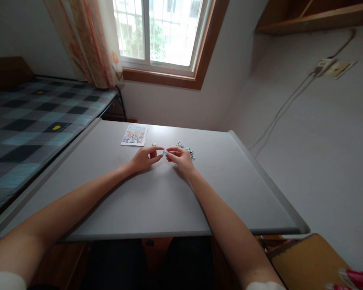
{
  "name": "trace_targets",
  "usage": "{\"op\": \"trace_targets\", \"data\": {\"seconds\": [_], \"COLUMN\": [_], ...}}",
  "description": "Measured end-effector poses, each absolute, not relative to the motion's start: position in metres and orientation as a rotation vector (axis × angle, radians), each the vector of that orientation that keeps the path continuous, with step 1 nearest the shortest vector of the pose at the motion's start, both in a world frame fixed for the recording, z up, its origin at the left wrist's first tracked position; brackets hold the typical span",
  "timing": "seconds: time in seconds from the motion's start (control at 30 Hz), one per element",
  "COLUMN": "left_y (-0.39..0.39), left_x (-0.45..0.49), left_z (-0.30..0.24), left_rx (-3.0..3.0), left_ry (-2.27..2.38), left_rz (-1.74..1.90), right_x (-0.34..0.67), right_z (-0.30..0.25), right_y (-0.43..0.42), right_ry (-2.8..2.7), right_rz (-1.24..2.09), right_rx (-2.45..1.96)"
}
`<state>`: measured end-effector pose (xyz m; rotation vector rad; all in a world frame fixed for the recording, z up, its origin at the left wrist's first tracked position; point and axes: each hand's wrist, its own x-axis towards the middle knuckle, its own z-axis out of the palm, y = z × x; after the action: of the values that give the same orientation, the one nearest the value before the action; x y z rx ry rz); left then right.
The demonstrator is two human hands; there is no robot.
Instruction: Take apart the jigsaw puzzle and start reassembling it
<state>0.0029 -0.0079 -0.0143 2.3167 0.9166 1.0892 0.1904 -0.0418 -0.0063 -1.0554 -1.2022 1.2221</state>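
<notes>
Over the middle of the table, my two hands meet at a small light-blue jigsaw puzzle piece [164,152]. My right hand [181,160] pinches it between thumb and forefinger. From the other side, the thumb and forefinger of my left hand [144,158] close on the left edge of the same piece; its exact shape is too small to make out. Behind and beside my right hand lies a pile of loose puzzle pieces [191,153], partly hidden by that hand. A few pale pieces [154,144] lie just beyond my left fingers.
A printed picture sheet [134,135] lies on the grey-white table [169,201], toward its far left. A bed with a checked cover [42,117] stands left. The wall with a hanging cable [278,114] borders the right side. A wooden seat [308,262] is at lower right.
</notes>
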Motion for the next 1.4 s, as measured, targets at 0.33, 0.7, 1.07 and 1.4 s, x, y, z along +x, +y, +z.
{"op": "trace_targets", "data": {"seconds": [0.33, 0.7, 1.07, 1.4], "left_y": [-0.0071, -0.0037, -0.0029, -0.0057], "left_x": [0.0012, 0.0002, -0.0001, 0.0001], "left_z": [-0.0146, -0.0187, -0.019, -0.0147], "left_rx": [2.405, 2.479, 2.47, 2.46], "left_ry": [0.916, 0.941, 0.929, 0.911], "left_rz": [1.146, 1.179, 1.191, 1.187], "right_x": [0.1896, 0.1874, 0.1867, 0.1877], "right_z": [-0.0063, -0.0096, -0.0073, -0.0093], "right_y": [-0.0419, -0.0428, -0.0445, -0.0438], "right_ry": [-1.116, -1.103, -1.13, -1.126], "right_rz": [1.271, 1.322, 1.338, 1.337], "right_rx": [-1.067, -1.032, -1.008, -1.022]}}
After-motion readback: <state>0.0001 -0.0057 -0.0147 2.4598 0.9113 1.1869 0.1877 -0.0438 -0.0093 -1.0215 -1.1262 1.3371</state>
